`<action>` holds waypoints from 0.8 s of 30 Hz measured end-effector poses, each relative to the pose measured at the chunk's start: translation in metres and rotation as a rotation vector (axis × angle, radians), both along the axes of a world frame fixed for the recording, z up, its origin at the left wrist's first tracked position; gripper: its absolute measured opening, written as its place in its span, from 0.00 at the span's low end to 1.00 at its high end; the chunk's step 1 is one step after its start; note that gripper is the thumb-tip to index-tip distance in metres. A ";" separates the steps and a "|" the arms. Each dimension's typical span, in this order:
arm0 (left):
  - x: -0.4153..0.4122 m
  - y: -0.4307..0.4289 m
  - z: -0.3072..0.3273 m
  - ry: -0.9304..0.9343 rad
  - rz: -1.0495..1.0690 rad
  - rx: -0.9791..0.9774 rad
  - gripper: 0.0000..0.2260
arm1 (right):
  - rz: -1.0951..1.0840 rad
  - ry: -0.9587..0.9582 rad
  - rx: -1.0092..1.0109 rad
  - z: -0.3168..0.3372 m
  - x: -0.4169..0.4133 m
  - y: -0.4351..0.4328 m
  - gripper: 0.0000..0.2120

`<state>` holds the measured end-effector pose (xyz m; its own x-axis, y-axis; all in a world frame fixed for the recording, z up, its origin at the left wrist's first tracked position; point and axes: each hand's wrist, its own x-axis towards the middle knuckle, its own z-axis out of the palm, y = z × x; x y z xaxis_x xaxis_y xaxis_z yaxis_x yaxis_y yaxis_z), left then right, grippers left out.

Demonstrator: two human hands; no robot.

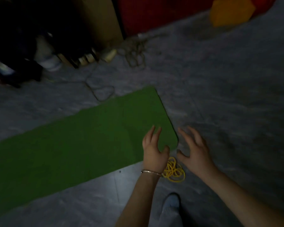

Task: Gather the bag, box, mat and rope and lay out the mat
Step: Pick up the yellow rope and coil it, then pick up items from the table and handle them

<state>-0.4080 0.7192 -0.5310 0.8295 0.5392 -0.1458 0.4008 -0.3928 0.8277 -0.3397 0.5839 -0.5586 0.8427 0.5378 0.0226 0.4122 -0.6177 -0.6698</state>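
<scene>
Your green mat (pixel 75 136) lies unrolled flat on the floor (pixel 220 95), yellow rope (pixel 174 172) coiled beside its near corner; left hand (pixel 154 149) and right hand (pixel 195 153) hover spread, holding nothing; bag and box not identifiable.

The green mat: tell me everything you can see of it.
The green mat lies unrolled and flat on the grey floor, running aslant from the lower left edge of the view, where it is cut off, to a rounded end near the middle. It looks like plain foam or rubber, one even green, with no visible pattern. The left hand is over its near right corner, fingers spread; contact cannot be told. The right hand is just off that corner, over the floor. A yellow rope lies coiled beside its near edge.
</scene>
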 end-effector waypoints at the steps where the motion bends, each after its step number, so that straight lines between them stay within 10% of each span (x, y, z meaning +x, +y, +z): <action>1: 0.000 0.001 0.034 -0.042 0.015 0.015 0.30 | -0.020 0.003 0.036 0.032 -0.001 0.001 0.38; 13: -0.136 0.033 0.424 -0.469 0.287 0.226 0.24 | 0.132 -0.198 0.509 0.428 -0.077 0.031 0.32; 24: -0.327 0.095 0.580 -0.684 0.567 0.318 0.21 | 0.469 -0.148 0.767 0.593 -0.218 0.136 0.31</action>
